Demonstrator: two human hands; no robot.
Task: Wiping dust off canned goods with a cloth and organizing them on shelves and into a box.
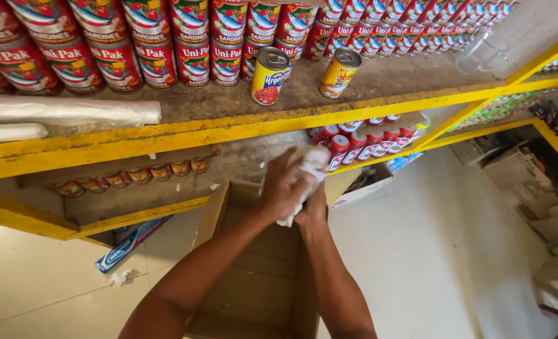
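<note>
Nearest, our left hand (283, 188) and right hand (314, 210) close together around one white cloth (312, 164), bunched between them above an open cardboard box (254, 276); the left covers more of it. Beyond, two yellow cans (270, 76) stand on the yellow shelf (228, 129); red cans (194, 56) behind are too many to count.

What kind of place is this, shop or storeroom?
Probably a small grocery shop or its stockroom. Yellow-edged shelves hold rows of red cans, two yellow cans stand in front, and both hands crumple a white cloth over an open cardboard box.
</note>
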